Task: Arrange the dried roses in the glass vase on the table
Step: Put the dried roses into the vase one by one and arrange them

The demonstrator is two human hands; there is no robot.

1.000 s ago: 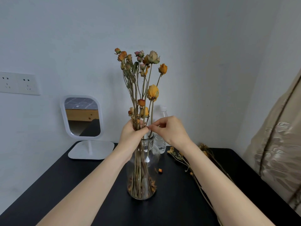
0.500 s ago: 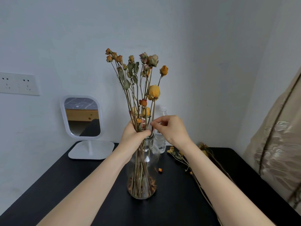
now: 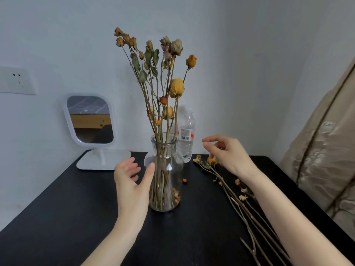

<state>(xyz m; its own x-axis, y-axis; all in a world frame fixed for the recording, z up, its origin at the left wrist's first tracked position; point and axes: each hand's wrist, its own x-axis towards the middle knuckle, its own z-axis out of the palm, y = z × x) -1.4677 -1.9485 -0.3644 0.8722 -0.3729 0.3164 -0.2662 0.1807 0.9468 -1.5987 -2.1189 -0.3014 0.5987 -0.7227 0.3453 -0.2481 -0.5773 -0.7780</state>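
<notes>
Home bedroom: vanity mirror (image 3: 89,120), bedding (image 3: 326,150).

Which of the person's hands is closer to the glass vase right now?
Left. The left hand is open beside the glass vase, thumb by its shoulder; the right hand hovers farther right.

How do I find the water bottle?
Find the black table and the clear glass vase of dried roses in its middle. Just behind it, a little to the right, stands a clear plastic bottle, the only thing with a red-and-white label.
</notes>
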